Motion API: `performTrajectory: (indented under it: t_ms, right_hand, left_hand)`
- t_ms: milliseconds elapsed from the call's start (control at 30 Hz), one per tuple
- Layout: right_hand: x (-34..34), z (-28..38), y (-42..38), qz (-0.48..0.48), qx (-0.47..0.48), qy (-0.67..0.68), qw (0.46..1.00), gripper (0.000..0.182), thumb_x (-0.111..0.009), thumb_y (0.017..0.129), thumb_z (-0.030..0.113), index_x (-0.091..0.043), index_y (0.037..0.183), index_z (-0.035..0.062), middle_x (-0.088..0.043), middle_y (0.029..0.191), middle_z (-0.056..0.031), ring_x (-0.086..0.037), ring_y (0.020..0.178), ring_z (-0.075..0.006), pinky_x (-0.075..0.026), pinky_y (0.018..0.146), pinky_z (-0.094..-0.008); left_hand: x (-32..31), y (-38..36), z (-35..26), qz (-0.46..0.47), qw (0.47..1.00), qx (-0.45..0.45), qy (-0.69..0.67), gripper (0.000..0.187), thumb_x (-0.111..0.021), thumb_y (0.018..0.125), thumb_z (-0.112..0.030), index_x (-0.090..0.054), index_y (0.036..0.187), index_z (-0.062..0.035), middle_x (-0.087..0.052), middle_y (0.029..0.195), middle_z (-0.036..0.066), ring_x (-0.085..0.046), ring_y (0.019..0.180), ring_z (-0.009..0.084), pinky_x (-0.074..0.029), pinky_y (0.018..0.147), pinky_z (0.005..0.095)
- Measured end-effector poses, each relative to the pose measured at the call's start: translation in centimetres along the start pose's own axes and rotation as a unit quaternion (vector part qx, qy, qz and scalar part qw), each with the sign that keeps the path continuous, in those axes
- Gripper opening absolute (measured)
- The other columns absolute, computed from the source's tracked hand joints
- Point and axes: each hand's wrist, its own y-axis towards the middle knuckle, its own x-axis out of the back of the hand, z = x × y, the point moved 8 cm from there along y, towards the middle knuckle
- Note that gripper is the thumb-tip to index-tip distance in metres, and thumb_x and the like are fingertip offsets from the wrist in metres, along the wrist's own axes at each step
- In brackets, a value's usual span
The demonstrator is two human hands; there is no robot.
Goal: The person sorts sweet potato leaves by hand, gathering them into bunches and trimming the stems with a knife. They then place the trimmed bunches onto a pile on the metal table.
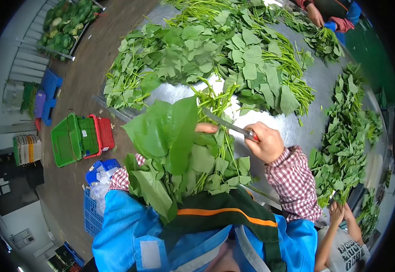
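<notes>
My left hand is closed around a bunch of leafy greens, held close in front of my chest. Only its thumb shows; big heart-shaped leaves cover the rest. The bunch's stems point away from me, over the metal table. In my right hand is a knife with a red handle, its fingers wrapped round the grip. The blade reaches left across the stems, just beyond my left thumb. A large heap of leafy greens lies on the table beyond my hands.
Another row of greens lies along the right. One co-worker's hands handle greens at the top right; another person's hands are at the lower right. Green baskets, a red basket and a blue crate stand on the left floor.
</notes>
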Motion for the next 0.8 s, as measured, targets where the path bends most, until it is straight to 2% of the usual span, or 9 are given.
performTrajectory:
  t_ms: [67,167,200,300,333,433,567,600,800]
  right_hand:
    - [-0.7,0.4,1.6,0.006,-0.027,-0.058,0.998,0.015,-0.060,0.070,0.013,-0.055,0.081,0.0051,-0.059,0.073,-0.0135,-0.058,0.063,-0.0309,-0.047,0.056,-0.0397]
    - [-2.2,-0.2,3.1,0.078,-0.081,-0.112,0.987,0.013,-0.059,0.070,0.014,-0.057,0.080,0.0055,-0.058,0.068,-0.0158,-0.058,0.062,-0.0324,-0.047,0.057,-0.0413]
    - [-2.1,0.0,3.3,0.072,-0.093,-0.108,0.987,0.010,-0.057,0.069,0.014,-0.058,0.075,0.0055,-0.058,0.063,-0.0173,-0.057,0.060,-0.0343,-0.047,0.058,-0.0419]
    - [-2.4,0.0,3.3,0.088,-0.117,-0.075,0.986,0.009,-0.056,0.068,0.014,-0.058,0.071,0.0055,-0.057,0.061,-0.0175,-0.057,0.058,-0.0355,-0.047,0.058,-0.0416]
    - [-2.5,-0.2,3.2,0.065,-0.116,-0.054,0.990,0.008,-0.056,0.067,0.014,-0.057,0.068,0.0053,-0.057,0.060,-0.0165,-0.057,0.057,-0.0353,-0.047,0.057,-0.0413]
    - [-1.3,0.0,2.7,0.018,-0.084,0.002,0.996,0.008,-0.056,0.068,0.014,-0.057,0.069,0.0058,-0.058,0.062,-0.0148,-0.057,0.058,-0.0339,-0.047,0.057,-0.0412]
    - [-0.6,0.3,2.2,-0.017,-0.059,-0.036,0.997,0.009,-0.056,0.068,0.015,-0.056,0.069,0.0062,-0.058,0.063,-0.0137,-0.058,0.060,-0.0323,-0.047,0.057,-0.0407]
    - [-1.0,0.1,2.4,0.047,-0.087,-0.085,0.991,0.010,-0.057,0.067,0.015,-0.057,0.070,0.0048,-0.058,0.063,-0.0149,-0.058,0.060,-0.0326,-0.047,0.058,-0.0410]
    - [-1.2,-0.5,2.5,0.084,-0.161,-0.128,0.975,0.013,-0.056,0.064,0.013,-0.057,0.072,0.0028,-0.058,0.063,-0.0169,-0.058,0.061,-0.0334,-0.048,0.059,-0.0415]
  left_hand:
    - [-0.3,0.9,-0.5,-0.005,0.999,-0.015,0.052,0.062,-0.067,0.068,-0.017,-0.041,0.122,-0.0037,-0.053,0.111,0.010,-0.051,0.099,0.0189,-0.037,0.089,0.0352]
    - [-0.5,3.3,-0.5,-0.006,0.996,-0.028,0.087,0.061,-0.067,0.068,-0.017,-0.041,0.122,-0.0037,-0.053,0.110,0.010,-0.051,0.098,0.0187,-0.038,0.088,0.0350]
    - [-0.5,3.9,-0.4,-0.006,0.995,-0.030,0.093,0.061,-0.067,0.068,-0.017,-0.041,0.121,-0.0037,-0.053,0.110,0.010,-0.051,0.098,0.0187,-0.038,0.088,0.0350]
    - [-0.3,5.1,0.1,-0.010,0.995,-0.031,0.089,0.060,-0.067,0.068,-0.017,-0.042,0.121,-0.0037,-0.054,0.109,0.010,-0.051,0.097,0.0185,-0.038,0.087,0.0348]
    - [-0.3,5.2,0.1,-0.012,0.996,-0.029,0.089,0.060,-0.067,0.068,-0.017,-0.042,0.121,-0.0037,-0.054,0.108,0.010,-0.051,0.097,0.0185,-0.038,0.087,0.0347]
    - [-0.4,5.1,0.2,-0.013,0.997,-0.013,0.070,0.059,-0.067,0.068,-0.016,-0.043,0.120,-0.0036,-0.054,0.108,0.010,-0.052,0.096,0.0183,-0.038,0.086,0.0345]
    - [-0.6,3.9,0.0,-0.016,0.998,0.009,0.057,0.058,-0.067,0.068,-0.016,-0.044,0.119,-0.0036,-0.055,0.106,0.009,-0.052,0.095,0.0181,-0.039,0.085,0.0342]
    - [-0.8,3.6,-0.1,-0.014,0.998,0.013,0.062,0.057,-0.067,0.068,-0.016,-0.044,0.119,-0.0036,-0.055,0.106,0.009,-0.052,0.094,0.0180,-0.039,0.085,0.0342]
    - [-1.0,5.0,0.1,-0.016,0.995,0.019,0.094,0.056,-0.067,0.068,-0.016,-0.045,0.118,-0.0035,-0.056,0.104,0.009,-0.053,0.092,0.0177,-0.039,0.084,0.0338]
